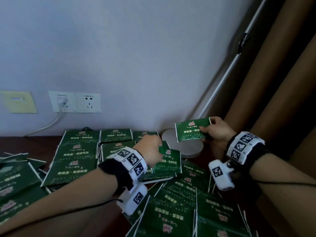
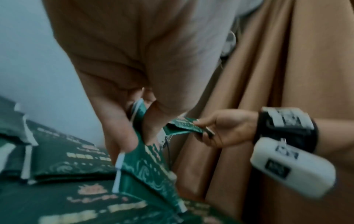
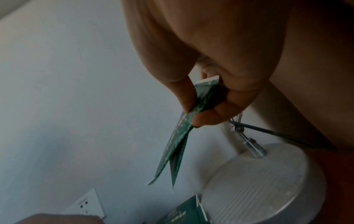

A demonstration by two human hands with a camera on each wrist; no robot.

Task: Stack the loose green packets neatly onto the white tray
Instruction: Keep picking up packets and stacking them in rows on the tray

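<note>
Many green packets (image 1: 73, 168) with gold print lie in loose overlapping rows and heaps on the dark table. My left hand (image 1: 158, 147) pinches one green packet (image 1: 168, 161) by its upper corner, just above the pile in the middle. In the left wrist view the fingers (image 2: 122, 136) grip that packet (image 2: 147, 160) at its white edge. My right hand (image 1: 205, 132) holds two packets (image 1: 193, 130) together in the air, thumb on top, over the round lamp base; they (image 3: 178, 144) fan apart below the fingers in the right wrist view. A thin white edge (image 1: 153, 181), perhaps the tray, shows under the middle stack.
A round white lamp base (image 1: 185, 148) with a metal stem (image 3: 250, 145) stands against the wall at the back right. Brown curtains (image 1: 282, 100) hang on the right. Wall sockets (image 1: 75, 101) with a plugged-in white cable are at the back left.
</note>
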